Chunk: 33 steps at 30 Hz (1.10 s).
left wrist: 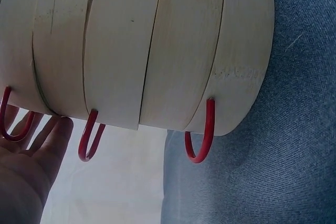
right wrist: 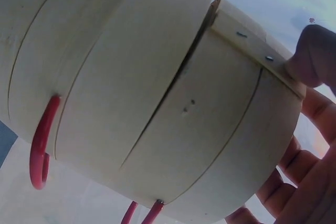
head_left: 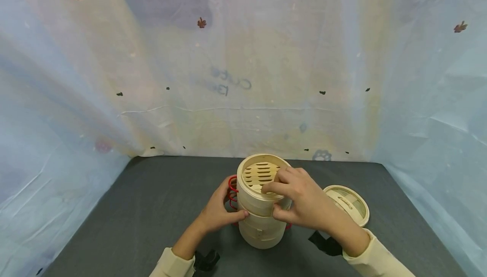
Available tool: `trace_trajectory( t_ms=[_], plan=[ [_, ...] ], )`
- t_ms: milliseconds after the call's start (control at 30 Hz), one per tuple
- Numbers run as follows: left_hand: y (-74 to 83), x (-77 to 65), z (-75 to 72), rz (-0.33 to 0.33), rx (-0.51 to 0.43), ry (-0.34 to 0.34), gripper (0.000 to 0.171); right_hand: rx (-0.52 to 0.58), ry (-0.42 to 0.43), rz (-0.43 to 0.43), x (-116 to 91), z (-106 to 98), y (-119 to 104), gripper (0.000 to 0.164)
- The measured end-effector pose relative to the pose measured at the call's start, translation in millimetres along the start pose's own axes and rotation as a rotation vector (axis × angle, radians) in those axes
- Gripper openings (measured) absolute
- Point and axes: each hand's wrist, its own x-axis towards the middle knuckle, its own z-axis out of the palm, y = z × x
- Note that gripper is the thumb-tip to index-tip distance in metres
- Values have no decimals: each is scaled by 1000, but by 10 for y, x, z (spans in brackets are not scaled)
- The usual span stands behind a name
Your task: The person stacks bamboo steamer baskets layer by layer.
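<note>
A stack of round bamboo steamer baskets (head_left: 260, 235) stands upright in the head view, with red loop handles (left wrist: 207, 129) along its sides. My right hand (head_left: 306, 201) grips the wall of the top basket (head_left: 254, 201), fingers over the rim and inside, thumb (right wrist: 311, 56) outside against the stapled seam. A dark, narrow gap shows under this basket in the right wrist view. On the left side, my left hand (head_left: 217, 210) holds the stack, its thumb across the front and its fingers behind, near the red handles. Slots pierce the top basket's floor.
The woven bamboo lid (head_left: 360, 209) lies on the dark grey table (head_left: 160, 201) to the right of the stack, partly behind my right forearm. Pale plastic sheeting (head_left: 243, 69) hangs behind the table and along both sides. Black straps (head_left: 325, 243) sit at the wrists.
</note>
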Motion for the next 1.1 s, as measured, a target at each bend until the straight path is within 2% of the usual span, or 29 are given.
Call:
trace_trajectory(
  t_ms=[200, 667, 1100],
  plan=[
    [-7, 2, 3, 21, 5, -1, 81, -9, -14, 2, -21, 2, -6, 37],
    [-11, -8, 6, -10, 3, 5, 81, 1, -14, -2, -28, -17, -18, 37],
    [12, -12, 7, -8, 2, 7, 80, 71, -23, 23, -23, -33, -6, 37]
  ],
)
